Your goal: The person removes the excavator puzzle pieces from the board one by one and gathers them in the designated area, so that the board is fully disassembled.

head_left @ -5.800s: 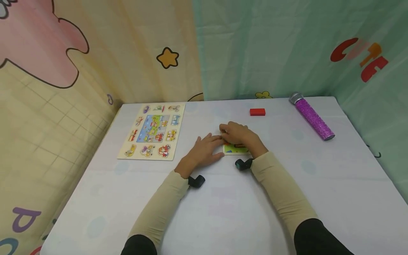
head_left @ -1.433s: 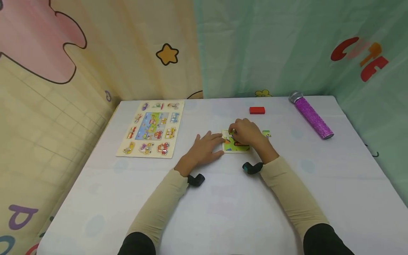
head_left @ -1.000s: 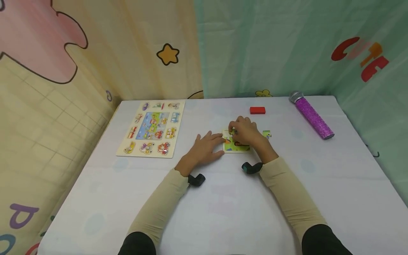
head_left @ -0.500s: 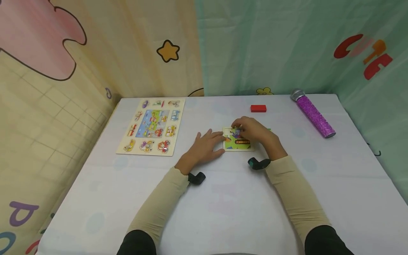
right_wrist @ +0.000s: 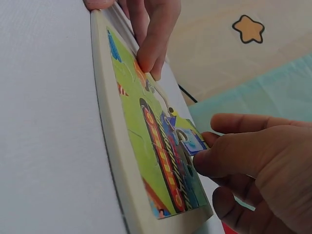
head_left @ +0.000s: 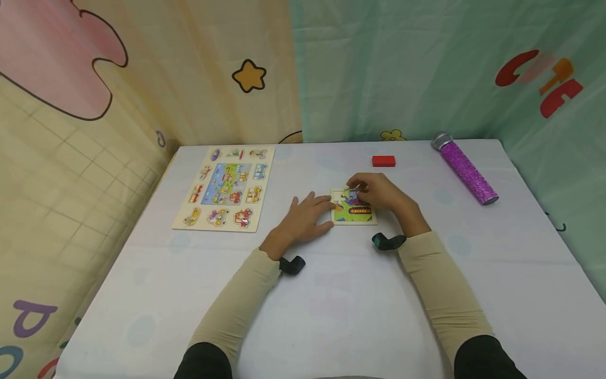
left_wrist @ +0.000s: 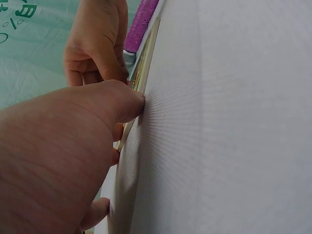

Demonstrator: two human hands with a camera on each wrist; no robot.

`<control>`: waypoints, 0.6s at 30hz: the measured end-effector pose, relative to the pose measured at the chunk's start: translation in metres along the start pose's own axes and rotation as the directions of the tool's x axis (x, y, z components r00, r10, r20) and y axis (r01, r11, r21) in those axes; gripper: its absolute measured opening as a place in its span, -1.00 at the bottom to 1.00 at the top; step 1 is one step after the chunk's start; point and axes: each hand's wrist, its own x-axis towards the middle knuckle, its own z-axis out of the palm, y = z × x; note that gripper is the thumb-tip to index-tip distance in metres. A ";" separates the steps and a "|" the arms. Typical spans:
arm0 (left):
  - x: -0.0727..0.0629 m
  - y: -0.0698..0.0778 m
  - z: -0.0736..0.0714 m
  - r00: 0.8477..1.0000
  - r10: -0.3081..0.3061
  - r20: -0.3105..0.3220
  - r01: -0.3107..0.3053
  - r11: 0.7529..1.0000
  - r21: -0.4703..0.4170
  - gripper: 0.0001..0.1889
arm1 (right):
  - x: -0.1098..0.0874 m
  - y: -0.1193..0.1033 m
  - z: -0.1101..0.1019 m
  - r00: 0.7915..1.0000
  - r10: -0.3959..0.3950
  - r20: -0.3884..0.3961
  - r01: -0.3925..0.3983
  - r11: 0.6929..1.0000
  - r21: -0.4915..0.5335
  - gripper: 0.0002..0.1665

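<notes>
A small jigsaw puzzle (head_left: 352,216) in a pale wooden tray lies flat at the table's middle, its picture green with an orange-and-black tracked vehicle. My left hand (head_left: 305,218) rests at its left side with fingers extended; in the left wrist view the thumb (left_wrist: 129,102) touches the tray's near edge. My right hand (head_left: 379,192) is over the puzzle's upper right. Between its thumb and finger it pinches a puzzle piece (right_wrist: 192,141) with blue and green on it, tilted up at the far edge of the picture. Part of the puzzle's upper right is hidden under this hand.
A larger wooden puzzle board (head_left: 220,225) with vehicle pictures lies at the left back. Behind the right hand is a red block (head_left: 383,161), and farther right a purple glittery microphone (head_left: 468,173). Printed curtains (head_left: 397,68) stand behind the table (head_left: 331,316).
My right hand has shifted right, uncovering more of the puzzle picture. The loose green piece seen right of the tray is out of sight there. My left hand has stayed put.
</notes>
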 end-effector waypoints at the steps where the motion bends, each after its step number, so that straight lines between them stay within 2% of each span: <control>1: 0.000 0.000 0.000 1.000 -0.001 0.001 0.001 1.000 0.000 -0.46 | 0.000 0.000 0.000 1.000 -0.003 -0.003 0.003 1.000 0.006 -0.60; 5: 0.000 0.001 0.000 1.000 -0.004 0.002 0.004 1.000 -0.004 -0.46 | -0.001 0.001 0.000 1.000 0.001 -0.009 -0.001 1.000 0.018 -0.61; 9: 0.000 0.001 0.001 1.000 0.000 0.006 0.000 1.000 -0.002 -0.46 | -0.002 0.002 -0.004 0.998 -0.009 -0.056 0.010 1.000 0.018 -0.61; 15: 0.000 0.001 -0.002 1.000 0.000 0.005 0.000 1.000 0.011 -0.46 | -0.012 0.005 -0.028 0.978 -0.093 -0.184 0.103 0.994 0.045 -0.64; 18: -0.001 0.001 -0.002 1.000 0.000 0.000 0.000 1.000 0.002 -0.47 | -0.023 0.017 -0.041 0.977 -0.061 -0.204 0.071 0.996 0.044 -0.66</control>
